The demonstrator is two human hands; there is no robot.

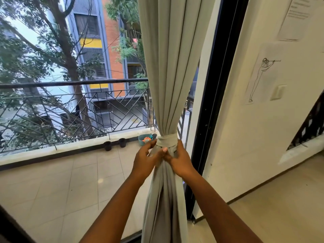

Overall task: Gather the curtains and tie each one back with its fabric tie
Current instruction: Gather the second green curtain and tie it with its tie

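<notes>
A pale grey-green curtain (168, 67) hangs gathered into a narrow bundle in front of the glass door. A fabric tie (166, 140) of the same cloth is wrapped around it at waist height. My left hand (146, 158) pinches the tie's ends just under the wrap on the left side. My right hand (178, 159) grips the cloth under the wrap on the right side, its fingers curled into the folds. The two hands touch each other at the front of the bundle. Below them the curtain falls loose to the floor.
A black door frame (212, 102) stands right of the curtain, then a cream wall (254, 137) with a line drawing and a light switch (278, 92). Outside lie a tiled balcony (61, 181), a metal railing (70, 83), two dark pots (114, 144) and a teal bowl (144, 138).
</notes>
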